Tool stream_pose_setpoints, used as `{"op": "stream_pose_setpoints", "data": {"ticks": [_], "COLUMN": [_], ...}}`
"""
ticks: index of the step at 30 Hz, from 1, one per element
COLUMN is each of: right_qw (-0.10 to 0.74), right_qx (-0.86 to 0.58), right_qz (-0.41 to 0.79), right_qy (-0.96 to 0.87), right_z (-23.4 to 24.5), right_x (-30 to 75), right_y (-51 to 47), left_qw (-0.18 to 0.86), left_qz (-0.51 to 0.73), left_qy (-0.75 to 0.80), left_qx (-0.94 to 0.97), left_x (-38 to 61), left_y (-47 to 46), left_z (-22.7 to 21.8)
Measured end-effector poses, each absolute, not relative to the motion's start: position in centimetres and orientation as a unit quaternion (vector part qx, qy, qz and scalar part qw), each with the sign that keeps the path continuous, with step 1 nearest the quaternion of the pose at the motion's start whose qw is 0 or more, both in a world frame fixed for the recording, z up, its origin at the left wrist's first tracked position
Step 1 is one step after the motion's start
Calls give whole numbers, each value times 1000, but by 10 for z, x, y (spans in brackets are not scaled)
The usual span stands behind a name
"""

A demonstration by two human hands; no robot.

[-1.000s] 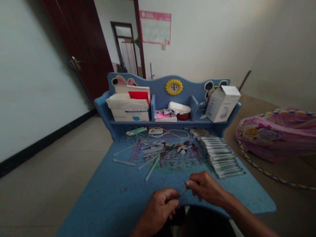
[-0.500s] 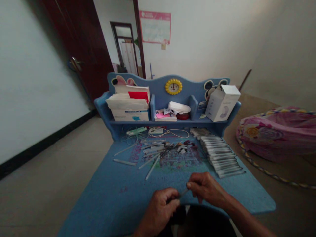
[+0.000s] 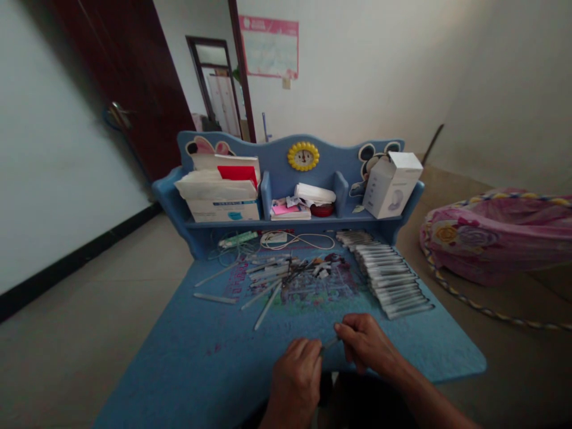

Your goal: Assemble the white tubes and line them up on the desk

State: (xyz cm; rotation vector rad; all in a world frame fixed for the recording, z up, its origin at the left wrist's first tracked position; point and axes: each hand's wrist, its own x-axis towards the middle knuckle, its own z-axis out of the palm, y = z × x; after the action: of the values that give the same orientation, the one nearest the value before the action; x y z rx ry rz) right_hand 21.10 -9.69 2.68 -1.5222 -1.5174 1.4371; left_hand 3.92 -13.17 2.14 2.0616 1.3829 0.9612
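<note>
At the near edge of the desk, my left hand (image 3: pixel 297 376) is closed around one end of a slim, pale pen (image 3: pixel 330 343). Its other end sits in the pinched thumb and forefinger of my right hand (image 3: pixel 367 341). Only a short stretch of it shows between the hands. Beyond them lies a loose heap of pen parts (image 3: pixel 272 274), with pale tubes, thin dark sticks and small dark and white pieces. Over on the right, a neat row of pens (image 3: pixel 393 280) lies side by side, dark tips toward the right.
The blue desk (image 3: pixel 179 357) has a raised shelf at its back. On it stand an open carton (image 3: pixel 223 208), papers (image 3: pixel 290 211) and a white box (image 3: pixel 393 185). A white cord (image 3: pixel 308 238) lies beneath the shelf. A pink fabric basket (image 3: pixel 482 244) stands right of the desk.
My left hand has turned and its fingers have closed further over the pen. The right hand keeps its pinch. The whole view has shifted slightly.
</note>
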Motion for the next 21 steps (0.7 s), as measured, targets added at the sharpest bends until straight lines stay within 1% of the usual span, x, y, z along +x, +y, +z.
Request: {"op": "stream_pose_setpoints", "data": {"ticks": [3, 6, 10, 12, 14, 17, 21], "right_qw": [287, 301, 321, 334, 336, 317, 230], "right_qx": [-567, -570, -561, -557, -565, -595, -634], "right_qz": [546, 555, 564, 564, 548, 482, 277], "right_qy": [-546, -525, -513, -509, -517, -559, -684], "right_z": [20, 17, 17, 15, 11, 5, 8], "right_x": [214, 218, 222, 224, 227, 230, 226], "right_y": [-97, -99, -102, -101, -97, -84, -53], "left_qw": [228, 270, 394, 472, 549, 624, 649], "left_qz": [347, 339, 293, 301, 338, 403, 465], "left_qy": [510, 526, 558, 574, 575, 547, 523], "left_qx": [753, 732, 669, 597, 504, 385, 297], "left_x": [44, 50, 56, 56, 54, 47, 38], "left_y": [-132, -133, -131, -129, -125, -122, -120], "left_z": [22, 28, 36, 39, 41, 43, 43]}}
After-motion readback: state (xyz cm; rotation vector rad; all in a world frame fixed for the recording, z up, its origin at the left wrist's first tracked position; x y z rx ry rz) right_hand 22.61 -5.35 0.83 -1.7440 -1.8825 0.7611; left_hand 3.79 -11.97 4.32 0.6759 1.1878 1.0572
